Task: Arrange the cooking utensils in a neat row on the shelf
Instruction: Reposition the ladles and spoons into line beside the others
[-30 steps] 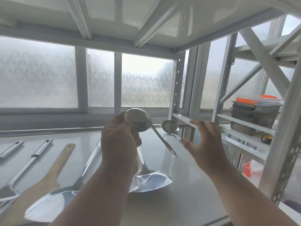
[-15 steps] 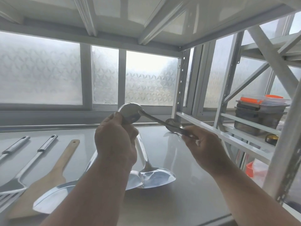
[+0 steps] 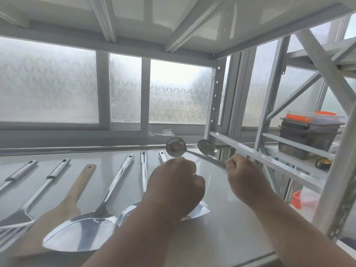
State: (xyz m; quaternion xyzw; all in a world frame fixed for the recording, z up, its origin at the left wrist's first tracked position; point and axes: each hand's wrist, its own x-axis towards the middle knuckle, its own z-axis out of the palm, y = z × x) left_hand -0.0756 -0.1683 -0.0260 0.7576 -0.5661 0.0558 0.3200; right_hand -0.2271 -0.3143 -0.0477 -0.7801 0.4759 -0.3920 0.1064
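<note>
We have the ladle (image 3: 176, 147) lifted over the far right of the shelf (image 3: 227, 212), bowl up and left, its handle slanting down-right into our right hand (image 3: 243, 170), whose fingers curl round the handle end. Our left hand (image 3: 174, 186) hangs just below the bowl, fingers curled on nothing we can see. The row's free slot lies right of the laid spatula (image 3: 198, 209).

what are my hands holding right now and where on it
Right hand grips a ladle near the end of its handle. Left hand is curled and holds nothing visible.
</note>
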